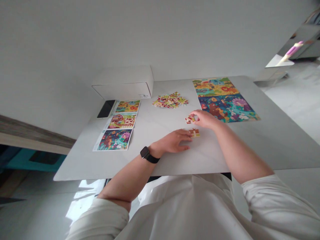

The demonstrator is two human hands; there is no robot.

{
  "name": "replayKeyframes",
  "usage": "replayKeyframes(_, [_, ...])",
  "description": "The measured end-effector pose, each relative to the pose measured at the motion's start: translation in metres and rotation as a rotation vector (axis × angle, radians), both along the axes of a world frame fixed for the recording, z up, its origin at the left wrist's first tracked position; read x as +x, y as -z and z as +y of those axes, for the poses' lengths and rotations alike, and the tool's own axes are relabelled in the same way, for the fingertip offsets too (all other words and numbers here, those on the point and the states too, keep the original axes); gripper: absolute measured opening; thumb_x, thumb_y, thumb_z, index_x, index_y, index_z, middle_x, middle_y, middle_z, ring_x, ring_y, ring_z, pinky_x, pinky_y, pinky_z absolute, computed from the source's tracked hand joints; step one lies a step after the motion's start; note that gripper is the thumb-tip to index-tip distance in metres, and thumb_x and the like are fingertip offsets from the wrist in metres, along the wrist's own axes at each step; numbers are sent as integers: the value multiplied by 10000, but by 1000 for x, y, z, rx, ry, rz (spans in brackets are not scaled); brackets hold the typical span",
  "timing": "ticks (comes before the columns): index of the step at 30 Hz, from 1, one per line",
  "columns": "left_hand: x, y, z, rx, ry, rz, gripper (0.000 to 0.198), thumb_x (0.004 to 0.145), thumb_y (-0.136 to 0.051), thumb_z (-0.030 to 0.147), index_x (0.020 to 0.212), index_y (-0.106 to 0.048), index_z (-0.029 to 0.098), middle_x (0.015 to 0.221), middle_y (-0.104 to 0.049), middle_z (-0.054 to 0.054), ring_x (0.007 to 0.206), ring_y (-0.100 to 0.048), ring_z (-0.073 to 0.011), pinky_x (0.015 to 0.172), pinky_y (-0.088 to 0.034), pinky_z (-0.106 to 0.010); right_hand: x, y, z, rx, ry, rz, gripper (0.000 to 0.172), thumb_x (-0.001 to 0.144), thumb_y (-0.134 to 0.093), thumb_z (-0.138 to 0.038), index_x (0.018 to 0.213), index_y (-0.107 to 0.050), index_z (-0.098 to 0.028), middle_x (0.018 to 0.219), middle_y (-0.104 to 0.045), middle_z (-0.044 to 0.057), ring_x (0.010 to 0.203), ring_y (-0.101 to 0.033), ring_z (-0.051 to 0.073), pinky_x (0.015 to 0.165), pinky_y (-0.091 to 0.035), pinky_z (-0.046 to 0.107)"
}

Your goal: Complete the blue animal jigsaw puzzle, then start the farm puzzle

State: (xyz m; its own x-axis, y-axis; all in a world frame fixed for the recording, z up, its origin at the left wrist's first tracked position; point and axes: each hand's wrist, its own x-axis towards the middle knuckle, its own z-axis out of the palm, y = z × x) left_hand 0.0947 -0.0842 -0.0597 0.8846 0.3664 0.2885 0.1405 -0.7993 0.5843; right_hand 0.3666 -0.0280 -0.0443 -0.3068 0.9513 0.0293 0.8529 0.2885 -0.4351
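Note:
My right hand [202,118] pinches a small jigsaw puzzle piece [190,119] with red, white and yellow print, low over the white table. Just below it lies a brown and yellow section of puzzle [195,133]; whether it is one piece or joined pieces I cannot tell. My left hand [176,140] rests palm down with fingers stretched out, its fingertips touching the left edge of that section. Farther back is a heap of loose puzzle pieces [170,100].
Two assembled-looking animal pictures [225,100] lie at the right. A sheet with three small pictures [121,120] is on the left, beside a black phone [106,109]. Behind stands a white box [122,83] against the wall. The table's near edge [185,173] meets my body.

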Motion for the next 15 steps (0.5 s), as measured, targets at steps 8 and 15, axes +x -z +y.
replayKeyframes(8, [0,-4,-2,-12,2,11,340,1010,-715,365,1312,-797,233,1483,-720,-147,1464,-614,-306,1291,-450,-489,1,0,2,9,-21,19,398,854,-768,-159,1245,-783,-232,1266,-795,94,828,-722,194,877,-580,330])
replayKeyframes(15, [2,-8,-4,-19,11,8,326,1004,-727,364,1292,-804,231,1461,-729,-144,1430,-643,-295,1285,-459,-476,7,9,6,29,-58,11,365,881,-742,-189,1244,-776,-214,1273,-792,116,848,-730,215,869,-585,348])
